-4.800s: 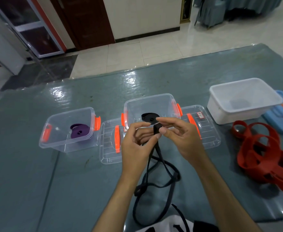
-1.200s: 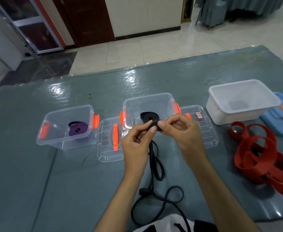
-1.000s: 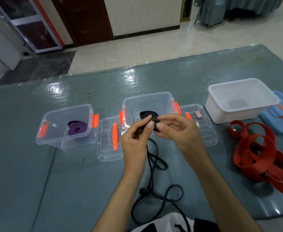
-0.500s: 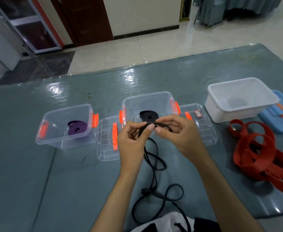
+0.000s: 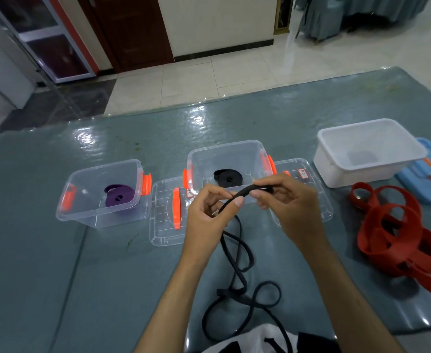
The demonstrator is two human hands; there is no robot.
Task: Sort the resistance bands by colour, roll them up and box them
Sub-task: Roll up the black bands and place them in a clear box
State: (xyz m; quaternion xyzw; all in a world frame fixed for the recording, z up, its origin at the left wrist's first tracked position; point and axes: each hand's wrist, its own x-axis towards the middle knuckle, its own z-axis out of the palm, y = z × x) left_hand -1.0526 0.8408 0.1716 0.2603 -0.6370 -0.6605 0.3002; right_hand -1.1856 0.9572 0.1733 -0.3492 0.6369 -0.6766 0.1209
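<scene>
The middle box point(image 5: 228, 159) sits at the table's point(image 5: 43, 276) centre with a rolled band point(image 5: 227, 177) inside. At nine o'clock stands another box point(image 5: 102, 192), a roll point(image 5: 119, 198) in it, and a lid point(image 5: 167, 212) lies between them. At three o'clock is a tub point(image 5: 367, 151); at four o'clock, loose bands point(image 5: 397, 238).

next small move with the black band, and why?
Probably start the first tight turn of the roll. Both the left hand and right hand pinch one end of the black band, stretched flat between them with no coil formed; the rest trails loose on the mat.
</scene>
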